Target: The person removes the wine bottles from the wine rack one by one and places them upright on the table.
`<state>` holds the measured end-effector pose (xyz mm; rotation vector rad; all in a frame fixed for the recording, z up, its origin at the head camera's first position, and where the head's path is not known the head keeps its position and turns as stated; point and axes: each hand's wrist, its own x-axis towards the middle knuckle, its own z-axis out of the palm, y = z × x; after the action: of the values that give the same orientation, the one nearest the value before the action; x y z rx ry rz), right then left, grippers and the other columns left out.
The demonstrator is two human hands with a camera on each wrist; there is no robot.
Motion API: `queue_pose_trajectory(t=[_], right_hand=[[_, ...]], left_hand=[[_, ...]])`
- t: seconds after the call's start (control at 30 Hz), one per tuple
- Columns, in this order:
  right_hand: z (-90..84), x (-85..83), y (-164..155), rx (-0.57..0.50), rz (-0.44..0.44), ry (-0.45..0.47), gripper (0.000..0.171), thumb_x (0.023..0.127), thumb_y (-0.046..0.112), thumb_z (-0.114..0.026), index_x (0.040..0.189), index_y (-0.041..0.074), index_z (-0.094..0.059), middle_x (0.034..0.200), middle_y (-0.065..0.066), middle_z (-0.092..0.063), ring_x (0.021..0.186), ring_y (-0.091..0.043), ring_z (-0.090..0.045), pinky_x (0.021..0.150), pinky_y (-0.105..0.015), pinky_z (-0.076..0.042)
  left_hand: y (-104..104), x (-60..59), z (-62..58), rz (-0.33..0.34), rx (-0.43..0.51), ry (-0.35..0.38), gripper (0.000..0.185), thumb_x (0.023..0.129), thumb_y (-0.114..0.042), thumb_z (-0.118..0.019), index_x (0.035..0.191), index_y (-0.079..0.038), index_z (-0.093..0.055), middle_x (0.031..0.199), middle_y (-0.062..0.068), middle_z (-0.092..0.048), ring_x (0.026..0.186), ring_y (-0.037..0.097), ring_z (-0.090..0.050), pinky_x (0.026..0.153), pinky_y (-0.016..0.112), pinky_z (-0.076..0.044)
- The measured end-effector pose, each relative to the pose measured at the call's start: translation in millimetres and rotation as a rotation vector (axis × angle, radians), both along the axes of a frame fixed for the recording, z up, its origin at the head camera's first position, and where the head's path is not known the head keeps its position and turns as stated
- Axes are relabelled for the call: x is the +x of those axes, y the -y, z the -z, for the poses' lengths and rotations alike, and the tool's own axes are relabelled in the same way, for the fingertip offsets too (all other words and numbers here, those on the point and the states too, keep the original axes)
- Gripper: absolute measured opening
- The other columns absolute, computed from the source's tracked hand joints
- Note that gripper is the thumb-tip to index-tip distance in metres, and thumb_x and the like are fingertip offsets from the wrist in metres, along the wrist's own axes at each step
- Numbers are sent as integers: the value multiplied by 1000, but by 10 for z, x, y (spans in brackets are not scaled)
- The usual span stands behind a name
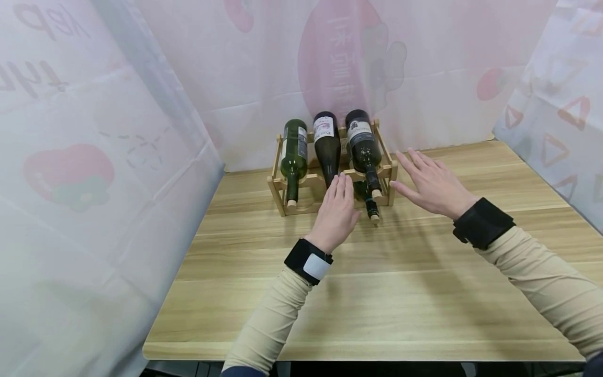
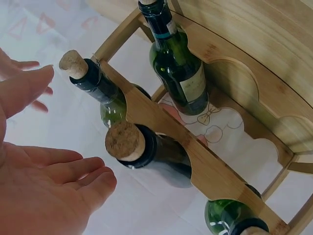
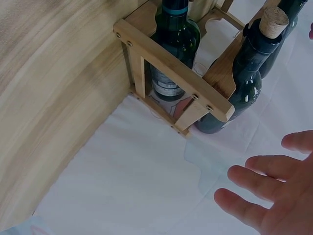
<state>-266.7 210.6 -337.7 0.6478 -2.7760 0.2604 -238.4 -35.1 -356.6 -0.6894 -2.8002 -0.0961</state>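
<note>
A wooden wine rack [image 1: 311,180] stands toward the back of the table. Across its upper level lie a green wine bottle [image 1: 295,149] at left, a dark wine bottle [image 1: 327,149] in the middle and another dark wine bottle [image 1: 365,152] at right. Below the right one, a smaller green bottle [image 2: 178,73] rests on the lower level. My left hand [image 1: 335,214], fingers extended, is over the middle bottle's neck in the head view; the left wrist view shows it apart from the cork [image 2: 124,141]. To the rack's right, my right hand [image 1: 433,183] hovers with spread fingers, holding nothing.
The wood-grain table [image 1: 377,303] stretches in front of the rack and to both sides. White printed cloth [image 1: 264,68] hangs behind it, with more cloth at the left [image 1: 94,209] and right. Corked bottle necks project from the rack's front.
</note>
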Motion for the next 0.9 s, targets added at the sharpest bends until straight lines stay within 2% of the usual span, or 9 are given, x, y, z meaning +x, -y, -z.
queue_pose_trajectory(t=[0.27,0.47,0.6,0.77,0.9], right_hand=[[-14,-31,17,-8,-10,-14,72,99,47,-45,154,8,-20,153,-30,-27,140,-47,-30,112,-64,-26],[-15,-50,16,-13,-6,-3,72,100,48,-44,154,8,-20,153,-30,-26,140,-47,-30,112,-63,-25],[-6,-61,19,-6,-8,-5,72,100,48,-44,154,8,-20,154,-30,-26,140,-47,-30,112,-63,-26],[0,-74,32,16,-8,-12,71,100,48,-44,153,7,-21,153,-30,-26,140,-46,-29,112,-63,-26],[-3,-87,46,25,-4,-24,70,99,47,-45,153,7,-24,153,-29,-28,140,-46,-30,112,-63,-26]], left_hand=[[-84,-37,12,9,-39,-14,80,94,-34,-62,150,5,-21,157,22,-24,148,33,-22,122,37,-22],[-166,-60,13,17,-31,4,81,93,-37,-63,150,4,-22,158,21,-24,147,32,-23,121,37,-26],[-206,-75,26,33,-50,-18,82,93,-38,-63,150,5,-22,157,23,-25,146,33,-26,120,37,-27],[-232,-91,39,44,-56,-34,82,92,-38,-64,149,6,-24,155,24,-28,145,34,-28,120,36,-27],[-244,-105,44,48,-56,-17,81,94,-37,-62,149,6,-22,156,24,-27,146,33,-26,120,35,-26]])
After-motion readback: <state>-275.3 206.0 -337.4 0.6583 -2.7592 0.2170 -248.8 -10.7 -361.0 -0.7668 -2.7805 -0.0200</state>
